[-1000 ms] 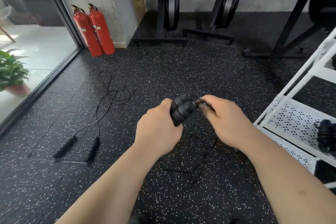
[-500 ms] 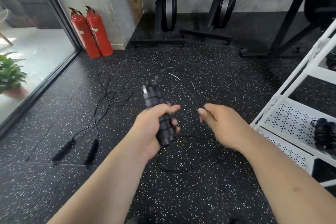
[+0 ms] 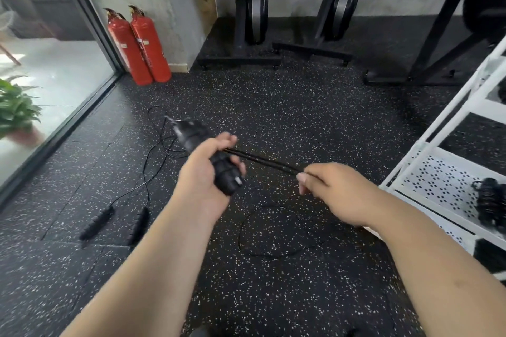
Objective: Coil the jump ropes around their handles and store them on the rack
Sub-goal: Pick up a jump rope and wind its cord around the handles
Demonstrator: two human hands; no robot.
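The left hand (image 3: 201,172) grips a jump rope's two black handles (image 3: 226,175) bunched together, tilted with their blurred top end far-left. Its cord (image 3: 262,159) (doubled, it seems) runs taut to the right hand (image 3: 339,191), which pinches it; the slack loops on the floor (image 3: 301,107) below. A second jump rope (image 3: 100,220) lies uncoiled at left, and a coiled one (image 3: 490,204) sits on a shelf of the white rack (image 3: 427,150) at right.
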